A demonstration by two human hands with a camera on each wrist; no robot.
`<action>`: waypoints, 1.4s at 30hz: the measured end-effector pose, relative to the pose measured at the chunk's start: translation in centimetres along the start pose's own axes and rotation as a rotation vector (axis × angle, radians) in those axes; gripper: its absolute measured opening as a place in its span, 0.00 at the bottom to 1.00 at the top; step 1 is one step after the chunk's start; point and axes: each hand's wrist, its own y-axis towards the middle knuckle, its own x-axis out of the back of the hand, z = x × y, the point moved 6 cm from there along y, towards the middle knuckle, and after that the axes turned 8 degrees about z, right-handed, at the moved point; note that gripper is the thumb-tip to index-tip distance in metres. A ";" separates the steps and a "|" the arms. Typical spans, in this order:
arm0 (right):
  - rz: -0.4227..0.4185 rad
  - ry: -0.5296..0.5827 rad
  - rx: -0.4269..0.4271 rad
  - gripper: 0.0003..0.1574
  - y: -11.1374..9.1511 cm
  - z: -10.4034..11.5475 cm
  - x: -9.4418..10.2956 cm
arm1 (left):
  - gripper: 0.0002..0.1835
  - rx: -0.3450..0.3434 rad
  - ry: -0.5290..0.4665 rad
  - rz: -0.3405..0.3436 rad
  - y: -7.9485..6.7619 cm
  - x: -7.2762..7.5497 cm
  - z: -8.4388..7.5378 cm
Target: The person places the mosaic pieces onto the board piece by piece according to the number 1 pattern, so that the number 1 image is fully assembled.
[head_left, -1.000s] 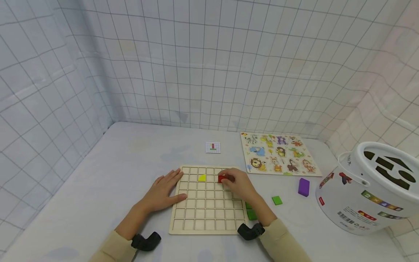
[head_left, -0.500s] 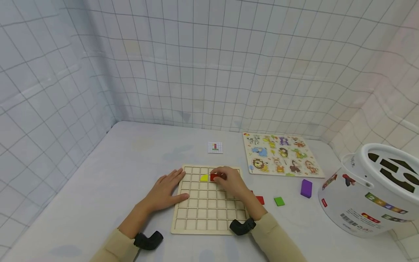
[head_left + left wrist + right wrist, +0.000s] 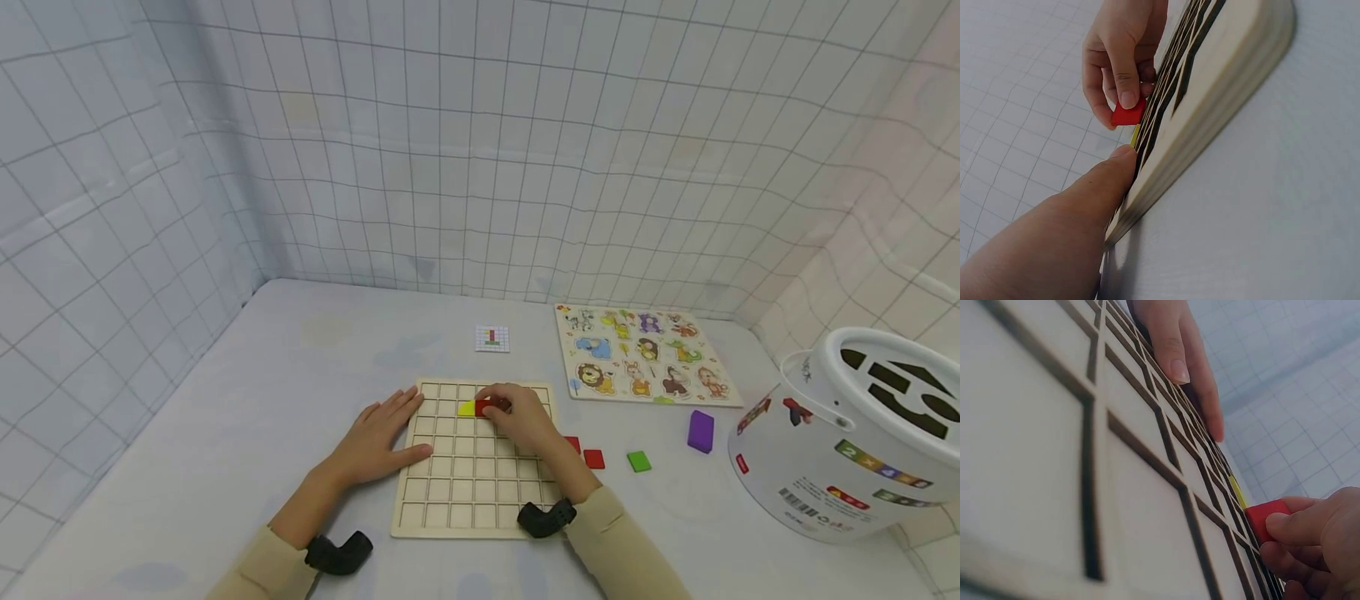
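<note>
A wooden grid board [image 3: 463,467] lies flat on the white surface. My right hand [image 3: 522,419] pinches a red square tile [image 3: 1263,520] between thumb and fingers at the board's upper part. The tile stands tilted over a cell just right of a yellow piece [image 3: 467,408] with one curved or slanted edge. Whether the red tile touches the cell floor, I cannot tell. My left hand [image 3: 375,440] rests along the board's left edge, fingers straight, thumb over the rim; the left wrist view shows the thumb [image 3: 1100,181] on that edge.
Right of the board lie red tiles [image 3: 593,459], a green tile [image 3: 639,462] and a purple block [image 3: 701,432]. Farther back are a small pattern card [image 3: 492,338] and an animal puzzle board [image 3: 645,353]. A white bucket [image 3: 825,450] stands at the far right.
My right hand has moved left with the red tile, from a cell farther right to beside the yellow piece. Red tiles near the right forearm have come into view. The left hand stays put.
</note>
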 end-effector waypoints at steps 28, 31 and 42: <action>-0.045 -0.091 0.026 0.14 0.2 -0.8 -0.2 | 0.46 0.000 -0.009 0.003 0.0 0.4 -0.1; -0.046 -0.094 0.034 0.14 0.1 -0.9 -0.3 | 0.46 0.001 -0.010 0.006 0.1 0.3 -0.1; -0.051 -0.103 0.011 0.14 0.1 -0.7 -0.3 | 0.46 -0.004 -0.008 0.000 0.0 0.0 0.0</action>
